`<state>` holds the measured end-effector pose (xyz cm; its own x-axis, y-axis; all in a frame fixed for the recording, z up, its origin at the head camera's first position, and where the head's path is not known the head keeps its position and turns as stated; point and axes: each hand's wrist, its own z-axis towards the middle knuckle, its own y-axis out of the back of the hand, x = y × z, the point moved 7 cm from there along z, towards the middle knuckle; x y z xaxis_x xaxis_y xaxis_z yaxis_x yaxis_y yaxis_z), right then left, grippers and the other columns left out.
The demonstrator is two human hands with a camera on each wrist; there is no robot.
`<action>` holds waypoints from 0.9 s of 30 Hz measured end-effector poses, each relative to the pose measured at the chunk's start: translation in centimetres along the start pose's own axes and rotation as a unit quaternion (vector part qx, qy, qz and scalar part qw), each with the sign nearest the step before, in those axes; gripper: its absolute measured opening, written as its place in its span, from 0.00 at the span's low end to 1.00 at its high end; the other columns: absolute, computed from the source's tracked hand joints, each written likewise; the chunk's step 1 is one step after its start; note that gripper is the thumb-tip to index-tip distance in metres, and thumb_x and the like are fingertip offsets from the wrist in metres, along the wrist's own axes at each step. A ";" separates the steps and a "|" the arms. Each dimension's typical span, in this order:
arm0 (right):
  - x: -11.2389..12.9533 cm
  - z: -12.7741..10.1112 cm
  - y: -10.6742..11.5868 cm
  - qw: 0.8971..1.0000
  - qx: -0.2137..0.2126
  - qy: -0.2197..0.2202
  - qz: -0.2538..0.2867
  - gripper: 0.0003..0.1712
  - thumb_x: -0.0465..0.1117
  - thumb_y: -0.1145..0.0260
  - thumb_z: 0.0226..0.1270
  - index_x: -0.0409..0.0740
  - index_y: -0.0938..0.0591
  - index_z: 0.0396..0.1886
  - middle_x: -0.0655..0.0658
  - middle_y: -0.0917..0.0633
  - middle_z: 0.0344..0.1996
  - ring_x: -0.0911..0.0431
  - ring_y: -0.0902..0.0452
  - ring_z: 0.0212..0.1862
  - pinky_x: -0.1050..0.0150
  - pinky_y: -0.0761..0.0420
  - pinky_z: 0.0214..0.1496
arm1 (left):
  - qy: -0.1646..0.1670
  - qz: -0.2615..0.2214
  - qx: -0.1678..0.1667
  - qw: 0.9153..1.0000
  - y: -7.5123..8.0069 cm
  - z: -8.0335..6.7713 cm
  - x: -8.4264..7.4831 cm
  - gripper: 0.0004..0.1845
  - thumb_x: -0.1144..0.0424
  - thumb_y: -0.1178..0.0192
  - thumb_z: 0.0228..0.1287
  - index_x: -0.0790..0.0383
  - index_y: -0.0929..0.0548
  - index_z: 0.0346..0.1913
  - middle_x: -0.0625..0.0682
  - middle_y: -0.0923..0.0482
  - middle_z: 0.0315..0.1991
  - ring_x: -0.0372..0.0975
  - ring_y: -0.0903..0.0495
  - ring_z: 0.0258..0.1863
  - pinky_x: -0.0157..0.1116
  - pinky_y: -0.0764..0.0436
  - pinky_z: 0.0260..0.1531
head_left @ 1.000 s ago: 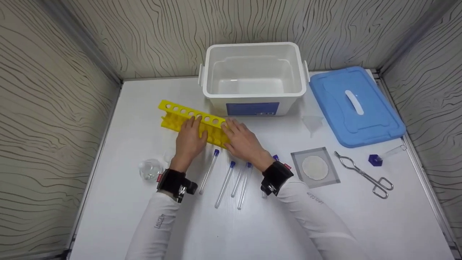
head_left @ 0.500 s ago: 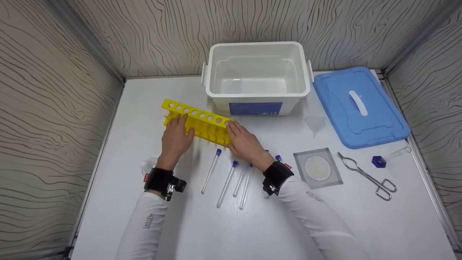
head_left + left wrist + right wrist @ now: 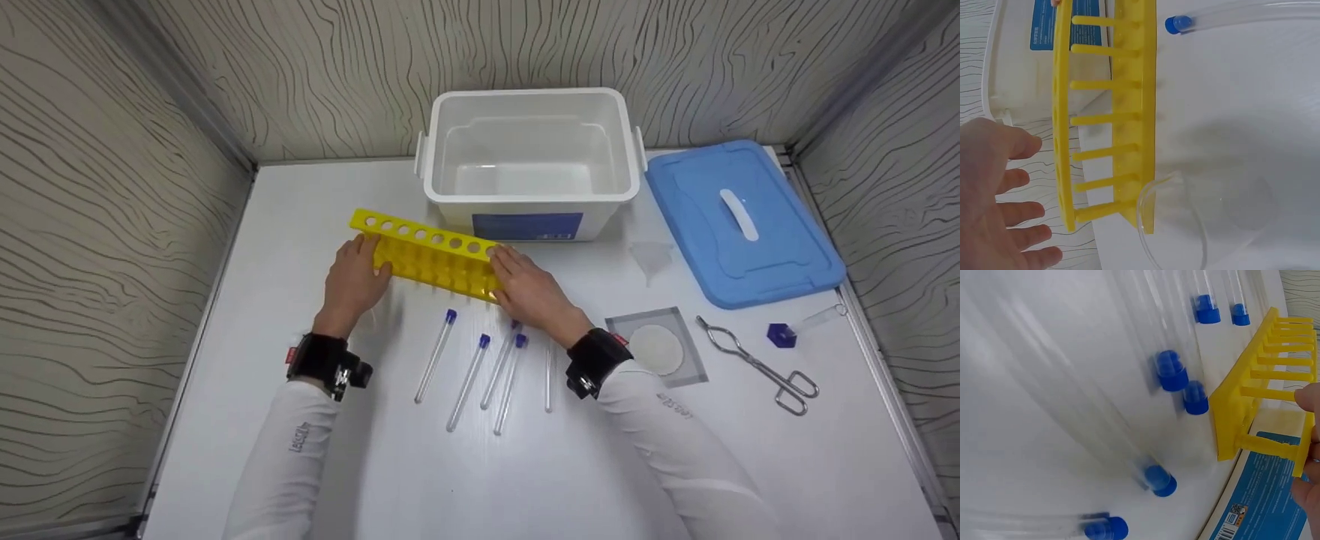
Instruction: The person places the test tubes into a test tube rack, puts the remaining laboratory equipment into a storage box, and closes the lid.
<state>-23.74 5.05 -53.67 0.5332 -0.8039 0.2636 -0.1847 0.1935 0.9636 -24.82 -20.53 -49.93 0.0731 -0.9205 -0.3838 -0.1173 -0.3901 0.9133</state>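
White table, walled on three sides by wood-grain panels; widest bare room is the near half, in front of the sleeves, w/ a narrower strip along the left edge. At the back edge, centre, an open white bin, its blue-labelled front wall facing the person. Its blue lid lies flat at back right, close to the right wall.

Just in front of the bin's left corner stands the yellow test-tube rack, angled, hole row up, far right end near the bin's front wall. Left hand at the rack's left end, fingers fairly straight and spread per the left wrist view, touching or just off it; a firm grip can't be told. Right hand at the right end, fingertips curled on the top bar.

Nearer, between the wrists, capped glass tubes lie loose, blue caps pointing at the rack, small gap left. Right of them: gauze square, metal tongs, clear funnel, a lone tube w/ blue cap.
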 end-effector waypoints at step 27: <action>-2.1 -2.1 0.6 1.000 0.011 -0.004 -0.008 0.38 0.49 0.45 0.75 0.39 0.44 0.78 0.40 0.44 0.79 0.46 0.48 0.80 0.50 0.40 0.79 | 0.003 0.036 0.074 0.997 -3.2 4.0 0.4 0.37 0.49 0.53 0.76 0.59 0.51 0.80 0.65 0.64 0.81 0.59 0.54 0.79 0.60 0.49 0.77</action>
<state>-23.26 8.01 -53.54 0.5292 -0.8118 0.2470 -0.1944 0.1673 0.9665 -28.35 -19.72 -53.53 0.0649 -0.9460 -0.3177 -0.2678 -0.3232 0.9077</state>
